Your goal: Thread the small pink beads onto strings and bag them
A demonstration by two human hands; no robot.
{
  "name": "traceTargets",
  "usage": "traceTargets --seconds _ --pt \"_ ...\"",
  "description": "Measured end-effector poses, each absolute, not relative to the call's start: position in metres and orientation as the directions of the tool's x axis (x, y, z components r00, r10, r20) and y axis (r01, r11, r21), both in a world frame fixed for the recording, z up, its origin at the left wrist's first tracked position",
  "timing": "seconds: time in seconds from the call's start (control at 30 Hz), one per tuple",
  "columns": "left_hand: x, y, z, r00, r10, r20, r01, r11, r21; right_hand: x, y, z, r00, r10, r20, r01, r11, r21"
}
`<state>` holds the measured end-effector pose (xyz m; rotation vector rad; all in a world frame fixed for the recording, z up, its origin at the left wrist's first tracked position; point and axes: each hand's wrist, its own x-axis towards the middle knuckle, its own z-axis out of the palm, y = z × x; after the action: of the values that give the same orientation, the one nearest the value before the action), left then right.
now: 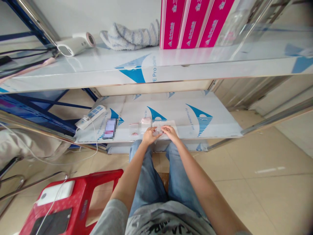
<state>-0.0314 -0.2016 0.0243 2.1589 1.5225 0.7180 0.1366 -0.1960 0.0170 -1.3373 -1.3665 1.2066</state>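
My left hand (149, 136) and my right hand (170, 132) meet over a clear plastic bag (162, 129), pinching it between fingers and thumbs on the low film-covered shelf (193, 114). A pale card or sheet lies under the plastic. Just left of my left hand sit small pink items in clear wrapping (146, 121), and another pink piece in a clear sleeve (133, 133) lies further left. What the bag holds is hard to make out.
A white power strip (90, 117) and a pixelated label (110, 129) lie on the low shelf. The upper shelf (97, 73) holds a hair dryer (74, 44), a striped cloth (129, 36) and magenta boxes (193, 23). A red stool (73, 202) with a phone stands at my left.
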Motion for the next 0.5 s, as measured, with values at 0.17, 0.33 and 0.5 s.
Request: traceTargets --seconds 0.17,0.33,0.5 --pt "-0.033 -0.204 0.027 0.255 0.946 0.197 0.742 -0.323 0.588 0.139 -0.203 0.022 -0.153 0.988 -0.006 0.259 0.034 -0.965" --pt "-0.033 -0.206 0.025 0.265 0.943 0.199 0.688 -0.330 0.646 0.138 -0.208 0.027 -0.163 0.986 0.034 0.309 0.084 -0.947" --pt "-0.036 -0.204 0.020 0.182 0.979 0.095 0.484 -0.174 0.858 0.140 -0.209 0.032 -0.137 0.988 0.067 0.303 0.106 -0.947"
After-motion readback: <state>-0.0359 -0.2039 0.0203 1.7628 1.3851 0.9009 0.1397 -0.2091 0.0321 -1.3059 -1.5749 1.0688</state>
